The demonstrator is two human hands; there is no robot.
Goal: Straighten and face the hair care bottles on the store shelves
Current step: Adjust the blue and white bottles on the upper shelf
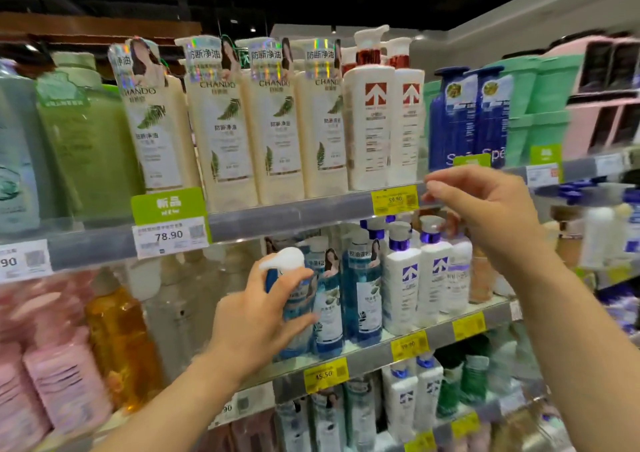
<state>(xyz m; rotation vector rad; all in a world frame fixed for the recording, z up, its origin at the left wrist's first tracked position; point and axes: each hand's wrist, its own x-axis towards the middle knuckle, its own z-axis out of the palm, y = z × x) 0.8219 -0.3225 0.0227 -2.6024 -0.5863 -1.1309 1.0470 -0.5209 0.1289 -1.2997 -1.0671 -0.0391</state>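
Observation:
My left hand (256, 316) grips a blue bottle (298, 301) with a white pump on the middle shelf (367, 356), at the left end of a row of similar blue bottles (360, 289). To their right stand white bottles with purple collars (401, 278). My right hand (485, 209) hovers just above those white bottles, in front of the upper shelf edge (277, 216). Its fingers are loosely curled and hold nothing. On the upper shelf, cream Chando bottles (221, 122) and white red-arrow bottles (370, 116) face forward.
Green bottles (79, 133) fill the upper left. An amber bottle (117, 341) and pink bottles (62, 382) stand lower left. Dark blue bottles (460, 116) and mint storage bins (547, 98) are at the right. Yellow price tags (325, 375) line the shelf edges. More bottles fill the bottom shelf.

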